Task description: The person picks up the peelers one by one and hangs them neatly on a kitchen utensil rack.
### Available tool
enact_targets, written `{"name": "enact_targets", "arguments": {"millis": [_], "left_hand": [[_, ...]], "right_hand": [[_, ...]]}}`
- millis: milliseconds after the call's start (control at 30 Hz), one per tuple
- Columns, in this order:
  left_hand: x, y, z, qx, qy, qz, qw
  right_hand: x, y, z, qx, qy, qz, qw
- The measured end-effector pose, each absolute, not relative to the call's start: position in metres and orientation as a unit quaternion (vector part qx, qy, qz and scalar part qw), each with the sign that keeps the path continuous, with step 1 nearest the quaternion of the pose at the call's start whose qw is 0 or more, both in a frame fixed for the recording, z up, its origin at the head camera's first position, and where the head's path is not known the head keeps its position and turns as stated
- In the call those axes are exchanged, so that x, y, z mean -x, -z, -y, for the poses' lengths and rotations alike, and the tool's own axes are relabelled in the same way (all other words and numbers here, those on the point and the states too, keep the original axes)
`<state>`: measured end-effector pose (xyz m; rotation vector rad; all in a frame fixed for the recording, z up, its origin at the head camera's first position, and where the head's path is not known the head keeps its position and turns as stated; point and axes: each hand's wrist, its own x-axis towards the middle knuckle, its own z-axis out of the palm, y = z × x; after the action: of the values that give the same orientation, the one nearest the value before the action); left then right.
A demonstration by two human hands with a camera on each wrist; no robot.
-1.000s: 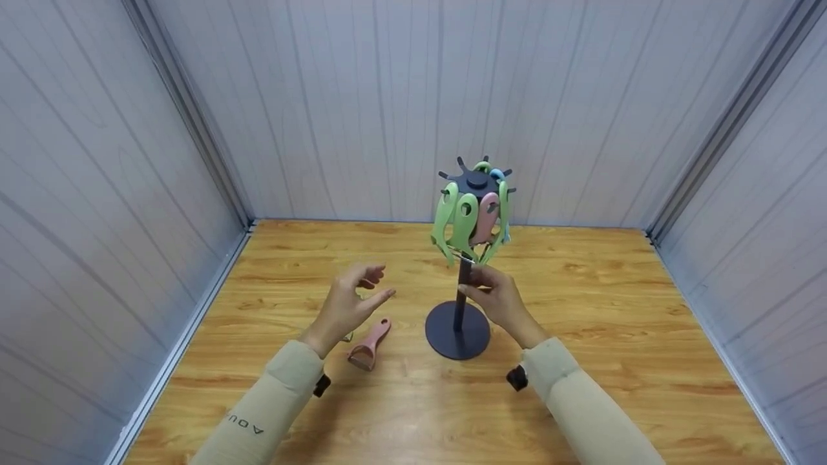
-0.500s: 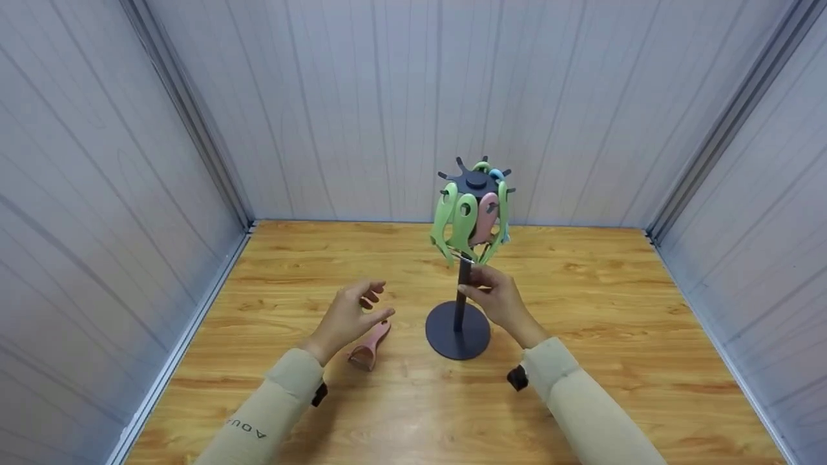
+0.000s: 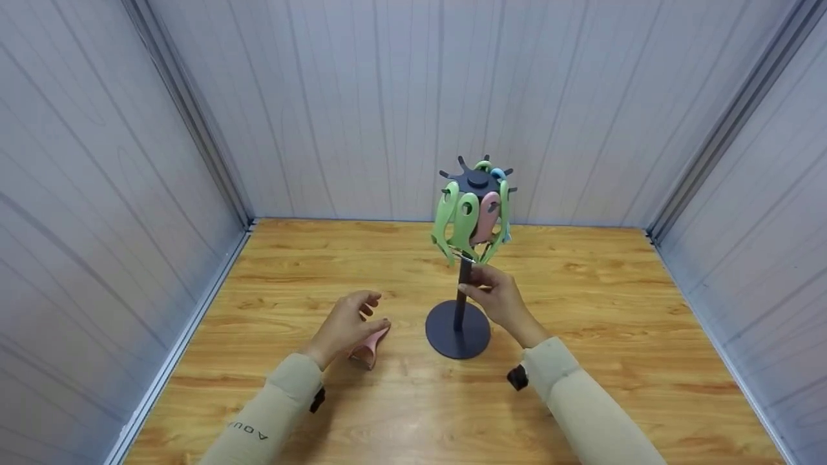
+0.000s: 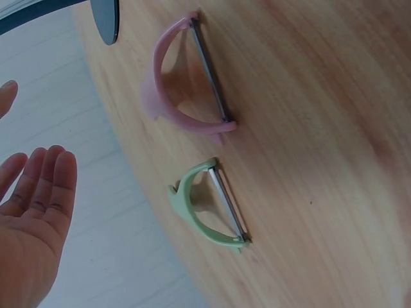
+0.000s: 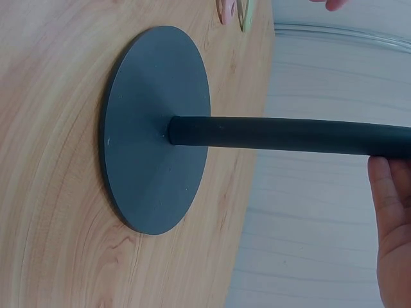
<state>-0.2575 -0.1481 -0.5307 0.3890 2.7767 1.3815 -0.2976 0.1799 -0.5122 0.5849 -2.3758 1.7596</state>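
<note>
My right hand (image 3: pixel 497 298) grips the upright post of a black stand (image 3: pixel 446 339), just under its hanging peelers. From the stand's arms hang several Y-shaped peelers, including a green peeler (image 3: pixel 464 223), a pink peeler (image 3: pixel 486 223) and a blue one mostly hidden behind. Over the table, my left hand (image 3: pixel 345 326) hovers with loosely bent fingers and holds nothing. Partly beneath it lies a loose pink peeler (image 3: pixel 366 352). A loose green peeler (image 4: pixel 183 200) lies beside that one in the left wrist view; the hand hides it from the head view.
The wood-grain table (image 3: pixel 581 310) is enclosed by pale panelled walls (image 3: pixel 362 110) at the back and both sides. Some bare arms (image 3: pixel 461 161) of the stand point left and back. The round base (image 5: pixel 157 179) rests flat on the table.
My left hand has come down and toward me, over the loose peelers, and now covers the green one and more of the pink one. The right hand and stand stay put.
</note>
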Motion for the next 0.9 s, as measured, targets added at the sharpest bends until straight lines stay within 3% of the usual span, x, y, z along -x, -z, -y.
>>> {"name": "enact_targets", "arguments": {"millis": [300, 900], "left_hand": [[0.256, 0.542, 0.153, -0.104, -0.426, -0.897, 0.053], [0.254, 0.563, 0.153, -0.069, -0.386, -0.916, 0.09]], "right_hand": [[0.297, 0.513, -0.18, -0.186, -0.588, 0.785, 0.058], [0.298, 0.512, -0.18, -0.187, -0.586, 0.786, 0.059]]}}
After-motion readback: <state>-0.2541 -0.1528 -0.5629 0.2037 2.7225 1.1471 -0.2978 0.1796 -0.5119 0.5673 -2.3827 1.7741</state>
